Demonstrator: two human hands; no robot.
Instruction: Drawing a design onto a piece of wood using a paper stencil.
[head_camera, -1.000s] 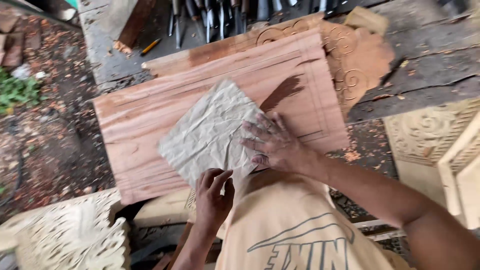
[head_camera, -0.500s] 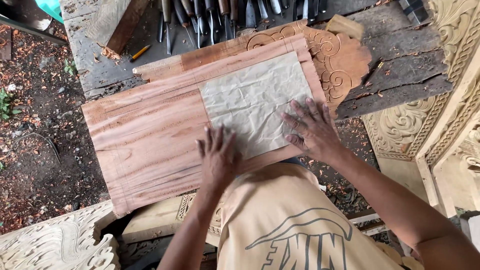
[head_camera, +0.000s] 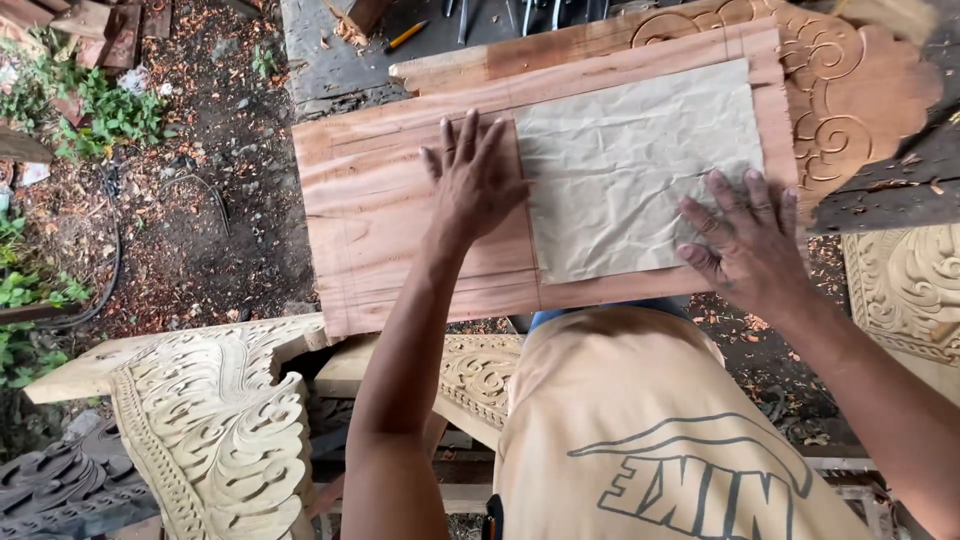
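From my head camera, my left hand lies flat with fingers spread on the reddish wooden panel, touching the left edge of the crumpled brown paper. My right hand, also spread, presses the paper's near right corner.

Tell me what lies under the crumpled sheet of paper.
The crumpled paper lies flat on the reddish wooden board, which shows around it on all sides. The left hand presses its left edge, the right hand its lower right corner. The wood directly beneath is covered, so any markings there cannot be seen.
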